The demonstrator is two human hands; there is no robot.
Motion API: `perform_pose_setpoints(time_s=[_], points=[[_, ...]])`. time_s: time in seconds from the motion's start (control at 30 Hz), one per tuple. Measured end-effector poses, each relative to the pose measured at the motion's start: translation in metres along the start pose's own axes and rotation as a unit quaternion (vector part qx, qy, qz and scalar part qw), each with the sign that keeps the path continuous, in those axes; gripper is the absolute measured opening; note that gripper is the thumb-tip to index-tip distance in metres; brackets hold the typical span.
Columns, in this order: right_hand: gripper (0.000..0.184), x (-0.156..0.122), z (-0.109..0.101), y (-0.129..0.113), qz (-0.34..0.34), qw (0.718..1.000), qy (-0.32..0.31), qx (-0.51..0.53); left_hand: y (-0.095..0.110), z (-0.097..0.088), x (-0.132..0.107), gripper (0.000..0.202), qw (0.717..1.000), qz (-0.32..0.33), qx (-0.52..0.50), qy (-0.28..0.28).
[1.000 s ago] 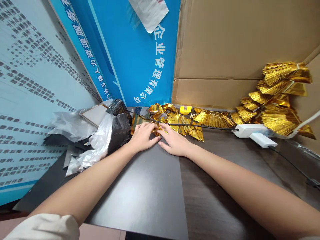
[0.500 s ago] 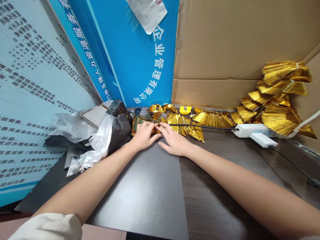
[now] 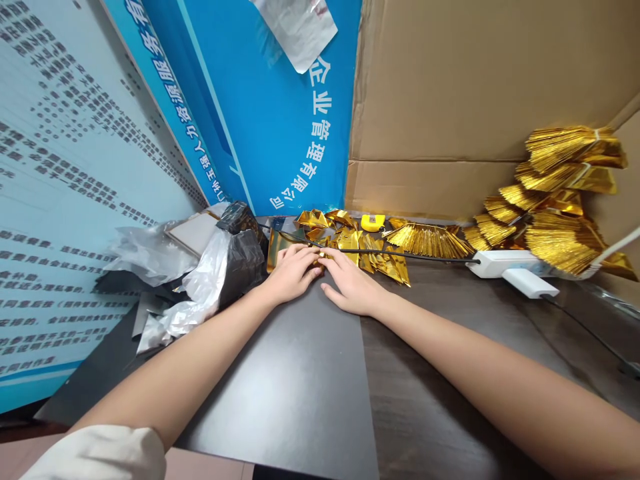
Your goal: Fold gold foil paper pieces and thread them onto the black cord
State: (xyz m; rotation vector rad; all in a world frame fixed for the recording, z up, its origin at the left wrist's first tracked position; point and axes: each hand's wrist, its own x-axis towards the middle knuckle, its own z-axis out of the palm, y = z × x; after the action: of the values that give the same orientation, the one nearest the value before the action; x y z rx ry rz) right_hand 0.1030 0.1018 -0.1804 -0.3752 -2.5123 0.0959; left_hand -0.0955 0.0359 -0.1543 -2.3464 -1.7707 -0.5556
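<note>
Worktop (image 3: 435, 373) has its smooth grey part meeting dark wood grain along a straight edge below the right wrist; open room there, between the forearms. Back side tight: blue panel (image 3: 290, 127) and cardboard (image 3: 435, 100) wall it off, crumpled bags (image 3: 200, 287) crowd left, power strip (image 3: 505, 262) sits right. Gold foil pieces (image 3: 349, 241) lie at the back, just beyond the fingertips. Left hand (image 3: 294, 275) and right hand (image 3: 353, 285) nearly meet, fingers bent; can't make out whether either grip pinches foil. Versus half a second ago: view shifted slightly, hands' pose about the same.
</note>
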Motion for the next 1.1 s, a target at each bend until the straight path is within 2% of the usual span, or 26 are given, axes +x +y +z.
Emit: perform_pose_setpoints(time_s=[0.13, 0.3, 0.4, 0.57, 0.7, 0.9, 1.1], points=[[0.049, -0.001, -0.005, -0.005, 0.026, 0.998, 0.021, -0.047, 0.003, -0.002, -0.002, 0.033, 0.999, 0.013, 0.019, 0.03], [0.056, -0.003, -0.008, -0.004, 0.047, 0.995, -0.002, -0.087, -0.001, -0.009, -0.012, 0.042, 0.994, -0.045, 0.059, 0.079], [0.056, -0.002, -0.007, -0.004, 0.053, 0.993, -0.022, -0.098, -0.003, -0.012, -0.017, 0.04, 0.992, -0.074, 0.084, 0.053], [0.055, -0.002, -0.008, -0.005, 0.067, 0.991, -0.043, -0.111, 0.005, -0.02, -0.017, 0.021, 0.988, -0.1, 0.119, -0.005], [0.057, -0.002, -0.01, -0.008, 0.071, 0.989, -0.055, -0.117, 0.013, -0.026, -0.015, 0.024, 0.98, -0.134, 0.147, -0.015], [0.054, -0.001, -0.011, -0.01, 0.075, 0.989, -0.056, -0.115, 0.016, -0.028, -0.016, 0.019, 0.971, -0.153, 0.183, 0.0], [0.054, -0.001, -0.009, -0.009, 0.07, 0.992, -0.039, -0.098, 0.025, -0.04, -0.017, 0.022, 0.957, -0.157, 0.238, 0.051]])
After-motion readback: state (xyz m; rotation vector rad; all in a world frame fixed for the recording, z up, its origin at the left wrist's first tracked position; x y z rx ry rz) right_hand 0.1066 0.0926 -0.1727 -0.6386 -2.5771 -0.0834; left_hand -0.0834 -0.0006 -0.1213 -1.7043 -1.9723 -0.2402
